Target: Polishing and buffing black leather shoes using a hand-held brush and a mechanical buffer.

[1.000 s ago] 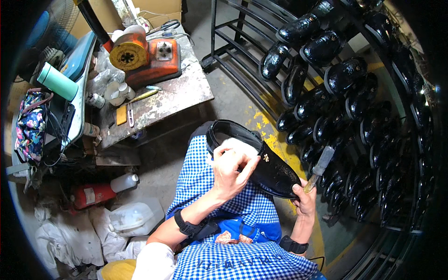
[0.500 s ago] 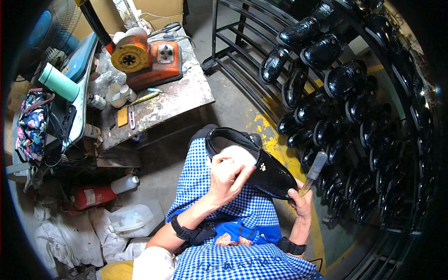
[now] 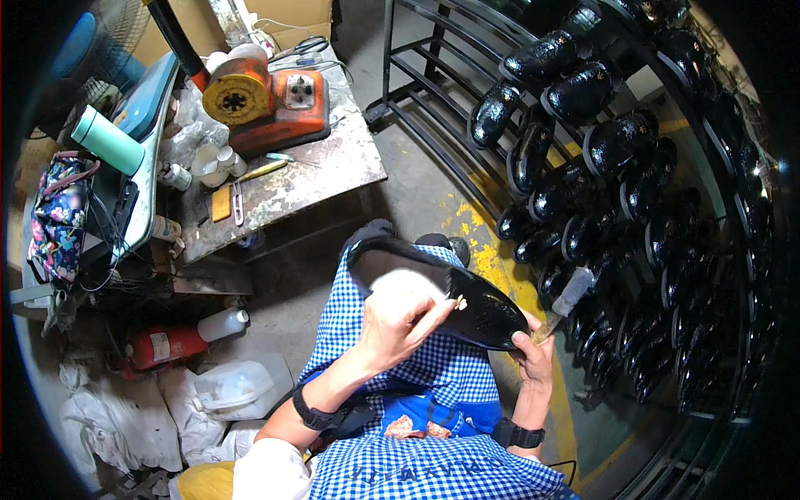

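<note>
Shoe: we see a glossy black shoe [image 3: 467,304] lying across the lap on a blue checked apron [image 3: 433,375], sole side up, its pale inner patch near the heel end and its toe pointing toward the right hand.

Left hand: our left hand [image 3: 398,321] rests on the middle of the shoe; its grip is closed around a small pale-tipped tool [image 3: 454,302], the tip touching the black surface of the shoe; a black wristband sits further back on that forearm.

Right hand: our right hand [image 3: 533,354] holds the toe end of the shoe from below, fingers curled about its edge; in the same grip it has a brush [image 3: 567,296] with a pale handle angled up toward the rack; a dark watch is on that wrist.

Rack: a dark metal rack [image 3: 633,167] stands just to the right, filled with rows of shiny black shoes.

Surface: a worn surface [image 3: 333,167] to the upper left carries an orange machine [image 3: 267,104], small white bottles [image 3: 218,162], a yellow-handled tool and scissors; a teal bottle [image 3: 107,140] lies beside it.

Floor: a red canister [image 3: 167,343], a white jug [image 3: 233,387] and crumpled white rags [image 3: 125,417] lie on the concrete floor at the left; a floral bag [image 3: 58,217] hangs at the far left.
</note>
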Motion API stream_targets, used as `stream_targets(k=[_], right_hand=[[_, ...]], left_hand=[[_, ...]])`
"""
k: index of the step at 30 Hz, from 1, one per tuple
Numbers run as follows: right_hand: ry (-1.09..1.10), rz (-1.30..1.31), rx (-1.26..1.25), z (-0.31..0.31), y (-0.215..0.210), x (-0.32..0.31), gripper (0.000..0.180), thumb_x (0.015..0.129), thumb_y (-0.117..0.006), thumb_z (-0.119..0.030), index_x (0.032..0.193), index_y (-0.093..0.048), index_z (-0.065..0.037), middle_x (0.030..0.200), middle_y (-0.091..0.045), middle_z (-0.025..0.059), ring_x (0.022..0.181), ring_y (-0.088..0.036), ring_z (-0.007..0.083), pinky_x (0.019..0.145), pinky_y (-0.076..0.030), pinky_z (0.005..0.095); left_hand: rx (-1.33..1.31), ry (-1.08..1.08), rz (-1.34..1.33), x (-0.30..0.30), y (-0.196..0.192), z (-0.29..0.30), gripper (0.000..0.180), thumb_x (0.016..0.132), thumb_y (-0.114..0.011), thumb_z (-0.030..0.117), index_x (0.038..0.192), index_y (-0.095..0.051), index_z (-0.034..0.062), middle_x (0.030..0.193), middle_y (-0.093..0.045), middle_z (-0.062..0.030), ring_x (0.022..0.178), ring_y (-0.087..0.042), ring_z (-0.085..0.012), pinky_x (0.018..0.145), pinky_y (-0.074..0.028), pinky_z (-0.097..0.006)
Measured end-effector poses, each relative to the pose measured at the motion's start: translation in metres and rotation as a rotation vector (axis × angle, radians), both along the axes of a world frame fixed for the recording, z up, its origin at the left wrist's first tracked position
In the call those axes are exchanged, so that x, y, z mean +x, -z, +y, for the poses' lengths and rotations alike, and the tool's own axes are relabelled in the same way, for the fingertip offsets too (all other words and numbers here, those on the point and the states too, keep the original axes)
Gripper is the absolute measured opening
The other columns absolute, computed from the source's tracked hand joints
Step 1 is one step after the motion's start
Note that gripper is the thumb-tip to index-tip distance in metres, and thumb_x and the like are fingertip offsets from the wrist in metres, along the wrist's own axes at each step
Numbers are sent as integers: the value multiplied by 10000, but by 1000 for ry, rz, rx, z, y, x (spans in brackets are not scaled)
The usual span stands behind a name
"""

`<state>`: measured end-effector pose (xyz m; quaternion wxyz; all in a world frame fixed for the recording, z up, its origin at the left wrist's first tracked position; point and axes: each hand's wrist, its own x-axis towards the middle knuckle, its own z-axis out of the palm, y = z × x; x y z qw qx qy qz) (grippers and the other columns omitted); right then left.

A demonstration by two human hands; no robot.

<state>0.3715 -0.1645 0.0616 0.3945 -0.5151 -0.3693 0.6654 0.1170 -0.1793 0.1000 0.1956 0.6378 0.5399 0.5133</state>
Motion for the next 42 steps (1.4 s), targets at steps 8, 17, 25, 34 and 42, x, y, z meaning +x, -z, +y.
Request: stream_targets(k=[8, 17, 25, 34, 42], right_hand=[[-175, -83, 201, 38, 2, -29, 572, 666, -720, -174, 1145, -516, 62, 996, -588, 96, 763, -558, 107, 659, -446, 212], [-31, -267, 224, 45, 9, -38, 463, 860, -557, -235, 1255, -423, -33, 634, -430, -58, 465, -361, 18, 415, -283, 175], [169, -918, 925, 6, -5, -38, 365, 871, -454, -99, 1223, -472, -5, 844, -578, 109, 663, -529, 228, 640, -420, 333], [-236, -877, 1085, -23, -11, -51, 345, 651, -690, -34, 990, -656, -87, 703, -546, 66, 613, -526, 229, 552, -409, 326], [-198, -821, 1037, -25, -9, -54, 344, 661, -678, -5, 997, -648, -71, 692, -549, 68, 583, -525, 222, 532, -401, 320]], left_hand=[[-1090, 368, 49, -40, -23, 22, 622, 849, -395, 578, 932, -594, -6, 720, -591, -94, 656, -520, -192, 611, -410, -323], [-879, 440, -1217, -12, 17, 33, 295, 894, -507, 228, 1095, -554, 16, 1044, -600, -59, 922, -559, -127, 863, -425, -284], [-739, 531, -1835, -5, 35, 32, 328, 922, -405, 232, 1108, -531, -6, 1109, -579, -129, 1013, -562, -232, 937, -417, -364], [-701, 601, -1951, -4, 37, 36, 431, 935, -326, 315, 1136, -518, -14, 1132, -566, -149, 1047, -539, -273, 977, -361, -397], [-652, 728, -1961, -3, 29, 42, 467, 934, -318, 344, 1128, -520, -30, 1120, -572, -156, 1043, -541, -275, 977, -358, -395]])
